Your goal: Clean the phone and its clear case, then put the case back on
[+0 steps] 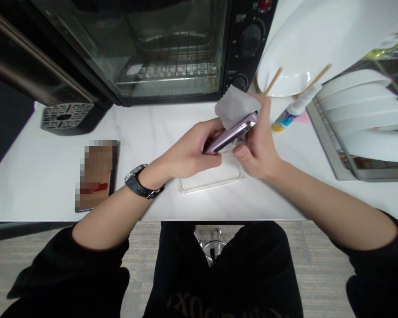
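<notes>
A purple phone (231, 134) is tilted above the white counter, its narrow edge toward me. My left hand (197, 148) grips its lower left end, thumb along the near side. A grey cloth (236, 106) stands up behind the phone, and my right hand (260, 143) holds it against the phone's far side, the thumb apart from the near edge. Some right fingers are hidden behind cloth and phone. Beneath my hands a clear phone case (212, 184) lies on the counter.
A toaster oven (172, 48) stands at the back, a drip tray (66, 117) left of it. A pixelated flat item (97, 176) lies at left. On the right are a spray bottle (293, 110), a large white bowl (295, 44) and a dish rack (331, 145) with white dishes.
</notes>
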The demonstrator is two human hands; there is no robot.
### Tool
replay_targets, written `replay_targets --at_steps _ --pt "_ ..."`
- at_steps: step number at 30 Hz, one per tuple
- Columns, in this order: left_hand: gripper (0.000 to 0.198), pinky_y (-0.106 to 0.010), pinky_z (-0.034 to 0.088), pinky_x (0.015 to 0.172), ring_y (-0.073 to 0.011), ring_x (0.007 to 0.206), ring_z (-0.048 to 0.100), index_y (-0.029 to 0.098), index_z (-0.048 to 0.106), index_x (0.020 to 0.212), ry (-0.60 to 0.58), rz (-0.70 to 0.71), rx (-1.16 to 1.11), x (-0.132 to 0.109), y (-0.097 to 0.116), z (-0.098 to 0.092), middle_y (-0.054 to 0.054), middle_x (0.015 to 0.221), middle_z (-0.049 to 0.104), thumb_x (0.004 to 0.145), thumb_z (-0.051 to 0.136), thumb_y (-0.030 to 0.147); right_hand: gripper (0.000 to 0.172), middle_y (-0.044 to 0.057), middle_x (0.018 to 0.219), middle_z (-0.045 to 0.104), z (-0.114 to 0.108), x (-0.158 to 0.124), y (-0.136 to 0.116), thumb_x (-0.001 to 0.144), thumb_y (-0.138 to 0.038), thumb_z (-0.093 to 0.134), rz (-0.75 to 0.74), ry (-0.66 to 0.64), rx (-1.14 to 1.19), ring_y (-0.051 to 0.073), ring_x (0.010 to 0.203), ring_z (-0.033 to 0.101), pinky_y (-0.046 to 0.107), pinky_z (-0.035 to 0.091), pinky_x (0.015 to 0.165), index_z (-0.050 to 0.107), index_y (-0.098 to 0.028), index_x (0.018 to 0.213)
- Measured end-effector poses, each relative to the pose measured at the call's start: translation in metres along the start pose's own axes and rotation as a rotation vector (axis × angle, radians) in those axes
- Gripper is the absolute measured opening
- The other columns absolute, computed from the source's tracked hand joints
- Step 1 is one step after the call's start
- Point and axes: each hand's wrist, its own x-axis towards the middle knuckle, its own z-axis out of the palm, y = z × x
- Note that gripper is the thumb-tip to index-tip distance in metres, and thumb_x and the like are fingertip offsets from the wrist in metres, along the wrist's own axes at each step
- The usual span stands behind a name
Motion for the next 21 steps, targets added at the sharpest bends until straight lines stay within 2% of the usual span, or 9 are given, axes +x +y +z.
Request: replay_targets --at_steps 5,10,13,16,19,21 --pt "0.023 -0.03 0.03 0.054 -0.0115 0.06 0.038 0.023 0.048 0.078 0.011 0.013 0.041 0.001 -0.005 0.001 0.005 0.067 0.043 0.07 0.068 0.016 0.077 0.008 0.13 0.065 -0.004 0.01 -0.018 0.085 -0.086 0.056 -0.167 0.043 0.006 0.036 0.122 0.066 0.064 0.058 0.106 0.051 -0.034 0.142" --pt "0.02 -0.029 0.032 0.055 -0.0116 0.063 0.038 0.023 0.053 0.084 0.028 0.106 0.05 0.002 -0.016 0.003 0.005 0.073 0.048 0.076 0.071 0.023 0.083 0.006 0.128 0.069 -0.01 0.006 -0.026 0.08 -0.093 0.055 -0.128 -0.065 -0.125 0.037 0.12 0.068 0.065 0.059 0.104 0.053 -0.037 0.142" --pt "0.023 -0.029 0.034 0.056 -0.0116 0.063 0.038 0.024 0.05 0.083 -0.006 0.112 0.02 0.002 -0.018 0.003 0.005 0.073 0.047 0.077 0.072 0.021 0.077 0.007 0.127 0.068 -0.009 0.006 -0.021 0.086 -0.089 0.05 -0.135 -0.034 -0.084 0.037 0.121 0.067 0.064 0.058 0.104 0.052 -0.038 0.143" --pt "0.023 -0.031 0.033 0.056 -0.0125 0.062 0.037 0.024 0.05 0.083 -0.012 0.086 0.012 0.0 -0.012 0.003 0.004 0.071 0.044 0.076 0.071 0.02 0.067 0.009 0.125 0.063 -0.007 0.008 -0.011 0.096 -0.08 0.043 -0.148 0.019 -0.009 0.034 0.116 0.066 0.06 0.058 0.099 0.051 -0.033 0.142" --pt "0.023 -0.032 0.032 0.057 -0.0132 0.063 0.036 0.024 0.051 0.084 0.018 0.056 0.025 -0.002 -0.007 0.002 0.003 0.071 0.042 0.072 0.07 0.022 0.066 0.009 0.124 0.058 -0.004 0.008 -0.004 0.1 -0.076 0.039 -0.115 0.014 -0.016 0.03 0.107 0.066 0.057 0.06 0.093 0.049 -0.029 0.144" --pt "0.024 -0.032 0.031 0.056 -0.0132 0.063 0.036 0.024 0.05 0.084 0.033 0.039 0.025 -0.002 -0.006 0.002 0.003 0.07 0.041 0.069 0.069 0.022 0.067 0.009 0.127 0.058 -0.004 0.006 -0.003 0.101 -0.078 0.036 -0.083 0.012 -0.021 0.031 0.11 0.067 0.057 0.06 0.096 0.048 -0.029 0.146"
